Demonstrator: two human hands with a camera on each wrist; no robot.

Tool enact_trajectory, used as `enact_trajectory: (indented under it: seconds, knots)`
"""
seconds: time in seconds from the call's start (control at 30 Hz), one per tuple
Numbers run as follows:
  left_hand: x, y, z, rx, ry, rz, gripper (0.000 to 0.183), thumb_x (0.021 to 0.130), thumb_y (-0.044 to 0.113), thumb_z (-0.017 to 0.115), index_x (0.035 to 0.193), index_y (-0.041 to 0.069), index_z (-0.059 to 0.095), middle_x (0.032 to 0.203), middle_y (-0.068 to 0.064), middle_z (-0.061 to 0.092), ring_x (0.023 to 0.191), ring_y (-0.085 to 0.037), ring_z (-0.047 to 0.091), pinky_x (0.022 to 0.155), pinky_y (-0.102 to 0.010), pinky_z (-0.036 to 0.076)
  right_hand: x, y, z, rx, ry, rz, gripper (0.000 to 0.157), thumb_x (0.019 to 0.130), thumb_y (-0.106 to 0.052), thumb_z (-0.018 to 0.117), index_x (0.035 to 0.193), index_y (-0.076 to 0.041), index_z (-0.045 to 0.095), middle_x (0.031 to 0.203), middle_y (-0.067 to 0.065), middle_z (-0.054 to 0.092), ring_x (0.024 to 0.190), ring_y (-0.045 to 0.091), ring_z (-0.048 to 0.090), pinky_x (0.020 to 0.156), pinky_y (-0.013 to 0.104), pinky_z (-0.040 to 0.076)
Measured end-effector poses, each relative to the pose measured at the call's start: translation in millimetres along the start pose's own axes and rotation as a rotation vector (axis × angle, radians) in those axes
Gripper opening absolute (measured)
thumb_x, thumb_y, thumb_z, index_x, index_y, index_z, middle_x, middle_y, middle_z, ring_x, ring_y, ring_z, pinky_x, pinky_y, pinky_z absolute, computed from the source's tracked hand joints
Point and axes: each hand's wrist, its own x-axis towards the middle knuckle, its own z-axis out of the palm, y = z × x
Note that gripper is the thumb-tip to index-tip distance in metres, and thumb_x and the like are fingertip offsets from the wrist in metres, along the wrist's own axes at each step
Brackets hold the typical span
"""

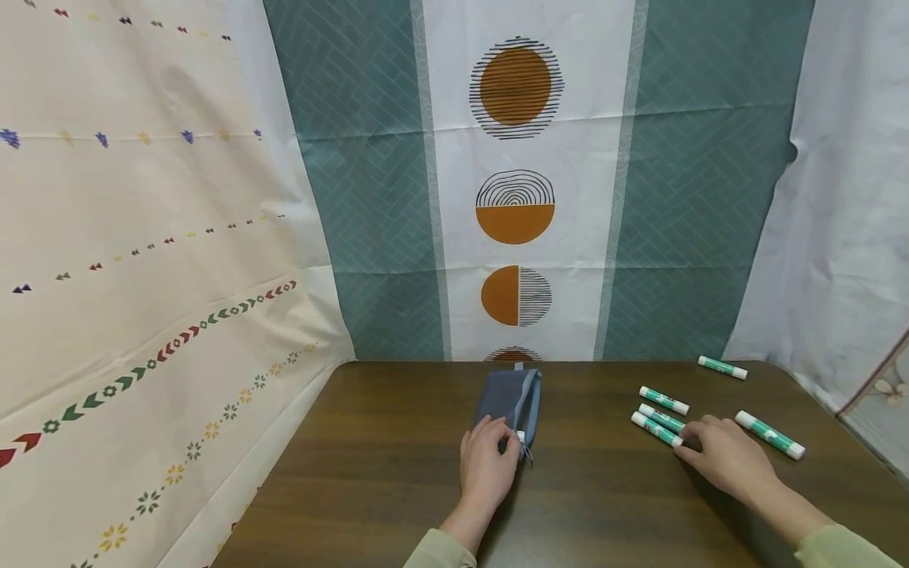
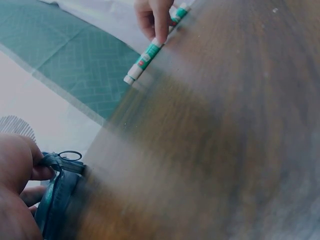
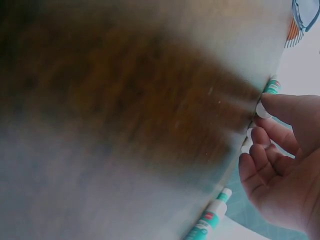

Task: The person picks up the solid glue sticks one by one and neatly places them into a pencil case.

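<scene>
A blue-grey zipper pouch (image 1: 501, 392) lies on the table with its zipped side partly open. My left hand (image 1: 487, 467) grips the pouch's near edge; in the left wrist view, thumb and finger pinch the fabric beside the zipper pull. Over on the right, my right hand (image 1: 730, 459) pinches the near end of a green-and-white glue stick (image 1: 655, 429). Its white end (image 3: 263, 111) shows between thumb and index finger in the right wrist view. Right beside it lies a second glue stick (image 1: 660, 416), its near end partly covered by my fingers.
Another glue stick (image 1: 663, 400) lies just behind that pair. One more glue stick (image 1: 770, 435) rests right of my right hand, and a glue stick (image 1: 722, 368) lies near the back edge. Patterned cloths hang behind and left of the brown wooden table (image 1: 398, 442).
</scene>
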Motion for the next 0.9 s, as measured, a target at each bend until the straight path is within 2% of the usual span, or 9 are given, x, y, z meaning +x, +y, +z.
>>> enact_trajectory:
  seconds: [0.2, 0.43, 0.6, 0.9]
  knots:
    - [-0.6, 0.6, -0.1, 0.005, 0.006, 0.004, 0.023, 0.096, 0.011, 0.071, 0.075, 0.018, 0.067, 0.128, -0.009, 0.080, 0.136, -0.037, 0.066, 0.115, -0.077, 0.036, 1.3, 1.4, -1.1, 0.015, -0.007, 0.008, 0.017, 0.095, -0.027, 0.085, 0.100, -0.011, 0.079, 0.095, 0.002, 0.073, 0.089, 0.033, 0.068, 0.072, 0.057, 0.056]
    - [-1.5, 1.3, 0.4, -0.001, -0.008, -0.010, 0.022, 0.096, 0.011, 0.072, 0.075, 0.018, 0.068, 0.128, -0.010, 0.080, 0.136, -0.036, 0.066, 0.116, -0.076, 0.036, 1.2, 2.5, -2.2, 0.046, -0.071, 0.037, 0.021, 0.098, -0.030, 0.082, 0.103, -0.010, 0.078, 0.092, -0.003, 0.074, 0.081, 0.021, 0.069, 0.066, 0.050, 0.055]
    - [-1.9, 1.4, 0.6, -0.003, -0.007, -0.009, 0.022, 0.096, 0.011, 0.071, 0.075, 0.017, 0.068, 0.128, -0.010, 0.080, 0.136, -0.037, 0.066, 0.116, -0.077, 0.035, 0.5, 1.4, -4.3, 0.063, -0.094, 0.058, 0.022, 0.099, -0.030, 0.080, 0.106, -0.009, 0.079, 0.094, -0.001, 0.077, 0.081, 0.022, 0.071, 0.066, 0.050, 0.056]
    - [-1.2, 0.4, -0.3, -0.003, 0.004, 0.006, 0.022, 0.096, 0.011, 0.072, 0.076, 0.017, 0.068, 0.128, -0.010, 0.080, 0.136, -0.037, 0.066, 0.115, -0.077, 0.036, 0.1, -1.2, -9.1, 0.073, -0.068, 0.056, 0.024, 0.101, -0.032, 0.079, 0.109, -0.009, 0.080, 0.097, 0.002, 0.079, 0.084, 0.027, 0.074, 0.065, 0.050, 0.057]
